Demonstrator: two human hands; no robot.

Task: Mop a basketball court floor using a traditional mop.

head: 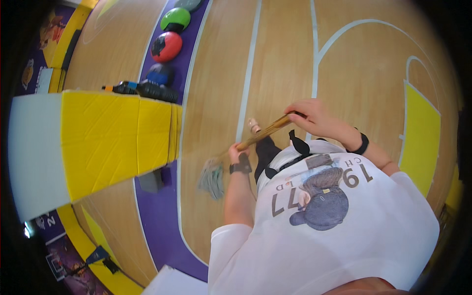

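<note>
My right hand (311, 116) grips the upper end of a wooden mop handle (271, 128). Lower down, my left hand (238, 153) is closed around the same handle, beside my left thigh. The handle slants down to the left, and the grey-green mop head (212, 180) lies on the wood-look court floor (217, 92), slightly blurred. One shoe (253, 125) shows just beyond the handle.
A yellow padded pillar (118, 129) stands on the left, with a grey block (151, 180) at its base. Black cylindrical objects (155, 91), a red ball-like object (166, 47) and a green one (176, 19) line the purple floor band (155, 225).
</note>
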